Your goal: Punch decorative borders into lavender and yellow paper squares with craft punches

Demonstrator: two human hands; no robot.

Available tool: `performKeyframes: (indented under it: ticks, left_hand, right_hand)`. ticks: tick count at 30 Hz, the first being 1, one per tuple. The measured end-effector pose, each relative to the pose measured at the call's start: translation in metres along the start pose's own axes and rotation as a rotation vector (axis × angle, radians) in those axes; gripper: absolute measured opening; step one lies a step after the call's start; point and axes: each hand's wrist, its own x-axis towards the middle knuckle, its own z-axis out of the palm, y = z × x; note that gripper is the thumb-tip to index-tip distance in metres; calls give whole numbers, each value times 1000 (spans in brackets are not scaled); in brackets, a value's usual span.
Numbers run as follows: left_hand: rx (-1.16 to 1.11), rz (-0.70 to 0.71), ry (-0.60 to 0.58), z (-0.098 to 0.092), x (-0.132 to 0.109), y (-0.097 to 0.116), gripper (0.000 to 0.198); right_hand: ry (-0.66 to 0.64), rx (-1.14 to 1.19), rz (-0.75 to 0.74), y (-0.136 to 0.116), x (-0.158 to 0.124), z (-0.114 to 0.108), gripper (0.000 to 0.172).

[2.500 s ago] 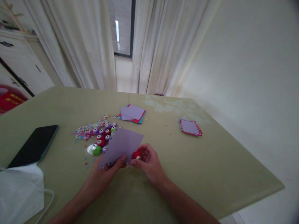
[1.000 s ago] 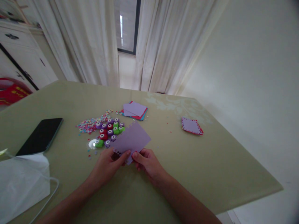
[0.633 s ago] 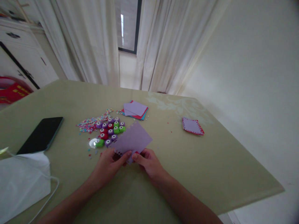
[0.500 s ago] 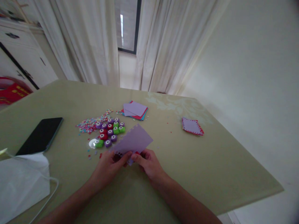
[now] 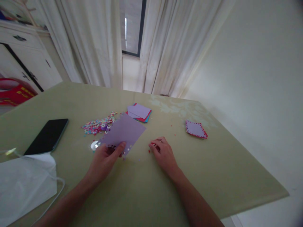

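My left hand [image 5: 106, 157] is closed on a square of purple paper [image 5: 126, 130], thumb on top. Small holes run along its left and near edges. To the right, my right hand [image 5: 164, 154] is closed round a small red craft punch [image 5: 154, 144], mostly hidden by the fingers. Hand and paper are apart. Behind the sheet, a couple of purple craft punches [image 5: 104, 126] show; the sheet covers the others. A heap of coloured paper confetti [image 5: 93, 126] lies left of them. A clear round piece [image 5: 94, 145] touches the view of my left fingers.
A stack of coloured paper [image 5: 140, 111] lies at the back. Further right sits a pile of papers with punched borders [image 5: 196, 129]. On the left are a black phone [image 5: 47, 136] and a white face mask [image 5: 26, 186]. Curtains [image 5: 94, 44] hang behind the table.
My right hand has come away from the paper and moved right with the red punch. My left hand has shifted the sheet left and up, now covering most punches.
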Motion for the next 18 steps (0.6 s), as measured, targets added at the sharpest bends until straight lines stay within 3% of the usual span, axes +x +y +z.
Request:
performKeyframes:
  ticks: [3,5,9,11,14,18]
  left_hand:
    - [-24,32,84,-7,6,0,34]
    - [-58,41,144,-12,10,-2,34]
    - [-83,-48,219,-19,17,-3,36]
    - [-97,-49,237,-20,19,-2,36]
    - [-89,-7,240,-19,20,0,39]
    - [-131,6,207,-16,18,-2,41]
  right_hand:
    - [103,-74,-29,5,3,2,24]
    - [142,-103,-121,-5,3,8,28]
    - [-80,-234,-354,-42,10,33,20]
    - [-170,-311,-437,-59,19,53,30]
    - [-206,-396,-508,-74,35,77,46]
    - [-302,-445,-461,-73,38,77,26]
